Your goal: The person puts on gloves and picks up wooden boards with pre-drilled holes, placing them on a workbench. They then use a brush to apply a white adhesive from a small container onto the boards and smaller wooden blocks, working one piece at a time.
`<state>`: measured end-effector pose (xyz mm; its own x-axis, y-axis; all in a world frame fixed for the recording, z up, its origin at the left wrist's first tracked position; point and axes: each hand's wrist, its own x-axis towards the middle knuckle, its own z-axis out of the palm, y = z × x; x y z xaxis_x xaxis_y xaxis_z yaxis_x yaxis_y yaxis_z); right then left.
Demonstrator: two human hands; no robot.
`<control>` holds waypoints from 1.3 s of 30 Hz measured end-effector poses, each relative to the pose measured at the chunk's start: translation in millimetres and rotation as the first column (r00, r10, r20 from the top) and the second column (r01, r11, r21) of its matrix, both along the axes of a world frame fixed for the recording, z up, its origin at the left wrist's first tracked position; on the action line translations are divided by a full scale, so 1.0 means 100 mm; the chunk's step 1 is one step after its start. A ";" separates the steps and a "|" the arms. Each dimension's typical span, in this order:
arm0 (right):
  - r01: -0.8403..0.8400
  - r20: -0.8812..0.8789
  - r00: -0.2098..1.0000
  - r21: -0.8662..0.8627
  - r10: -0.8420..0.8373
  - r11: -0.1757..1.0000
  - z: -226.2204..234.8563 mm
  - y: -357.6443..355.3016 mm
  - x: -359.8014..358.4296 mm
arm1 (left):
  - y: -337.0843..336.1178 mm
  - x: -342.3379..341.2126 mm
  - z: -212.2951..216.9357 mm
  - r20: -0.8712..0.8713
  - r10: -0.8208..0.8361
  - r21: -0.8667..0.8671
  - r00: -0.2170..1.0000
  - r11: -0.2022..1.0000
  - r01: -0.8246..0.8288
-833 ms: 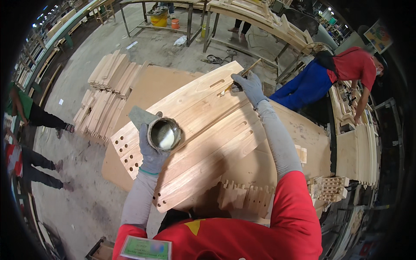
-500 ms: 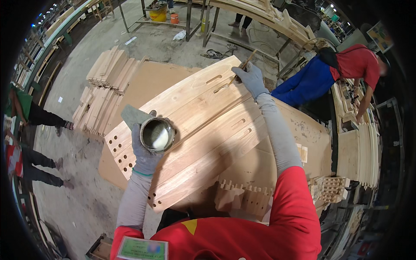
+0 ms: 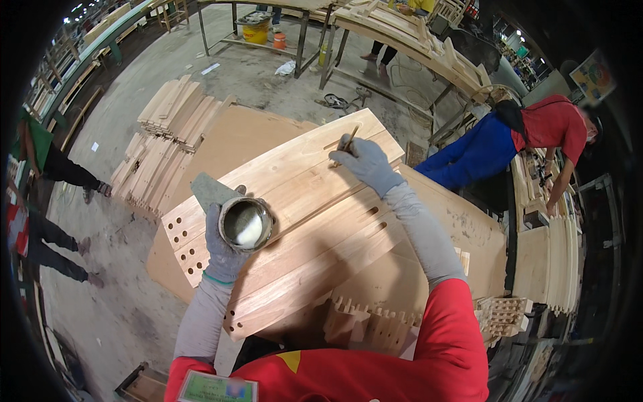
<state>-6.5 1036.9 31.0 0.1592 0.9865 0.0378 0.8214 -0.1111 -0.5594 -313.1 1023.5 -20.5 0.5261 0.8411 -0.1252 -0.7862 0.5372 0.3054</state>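
My gloved left hand (image 3: 225,249) grips a round metal can (image 3: 247,225) with white liquid, likely glue, inside. A flat grey plate (image 3: 210,192) juts out beyond the can on that side. In my gloved right hand (image 3: 364,163) is a thin wooden stick (image 3: 351,137), its lower end hidden by my fingers over a slot in the far wooden panel (image 3: 295,174). That panel has slots at its right end and round holes at its left end. Nearer to me lies a second panel (image 3: 301,278), also slotted and holed.
Stacked wooden slats (image 3: 157,157) lie at the left on a brown board (image 3: 234,130). Doweled wood blocks (image 3: 372,328) stand close to my body. A co-worker in red (image 3: 552,124) bends over a bench at the right; other people stand at the left. Workbenches (image 3: 402,43) line the back.
My right hand has come nearer and to the left, bringing the stick from beyond the panel's far end down to a slot. My left hand holds the can much as before.
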 end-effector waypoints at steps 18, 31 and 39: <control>0.208 -0.097 0.975 0.115 -0.198 0.971 0.04 -0.02 0.44 | 0.04 0.05 -0.13 -0.013 0.004 0.021 1.000 1.000 -0.004; 0.386 -0.632 0.745 0.146 -0.214 0.911 0.00 -0.15 0.56 | 0.02 0.06 -0.07 0.014 -0.026 0.104 1.000 0.994 0.024; 0.414 -0.777 0.629 0.315 -0.019 0.854 0.94 -0.89 -0.59 | -0.11 -0.07 0.45 -0.286 0.298 0.636 0.911 0.770 -0.052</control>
